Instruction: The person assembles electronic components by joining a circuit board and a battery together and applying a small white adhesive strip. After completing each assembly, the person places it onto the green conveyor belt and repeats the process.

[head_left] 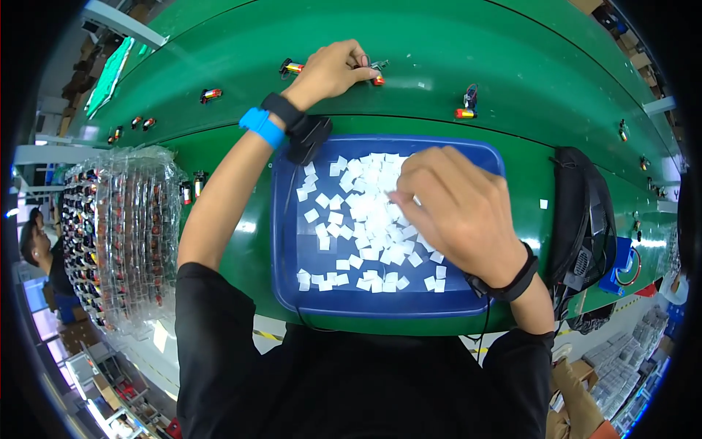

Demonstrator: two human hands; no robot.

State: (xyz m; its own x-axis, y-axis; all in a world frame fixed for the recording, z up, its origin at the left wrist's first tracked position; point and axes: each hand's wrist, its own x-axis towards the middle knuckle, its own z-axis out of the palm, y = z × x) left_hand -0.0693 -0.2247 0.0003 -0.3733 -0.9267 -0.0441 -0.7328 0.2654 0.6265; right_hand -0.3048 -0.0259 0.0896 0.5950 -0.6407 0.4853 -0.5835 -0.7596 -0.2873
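Note:
My left hand (336,71) reaches across to the far side of the green table. Its thumb and fingers close on a small red-and-yellow cylindrical part with wires (378,79). Below it stands a blue tray (278,241) strewn with small white squares (380,212), many of them heaped in the middle. Over the tray's right half hovers my right hand (464,212), fingers curled and thumb drawn in. Whatever its fingertips pinch, if anything, is hidden and blurred.
Similar wired parts (466,113) lie spaced along the far strip of the table. Stacked plastic-wrapped trays of parts (117,234) stand at left. A black bag (580,219) and a blue device (620,269) are at right. One loose white square (543,204) lies beside the tray.

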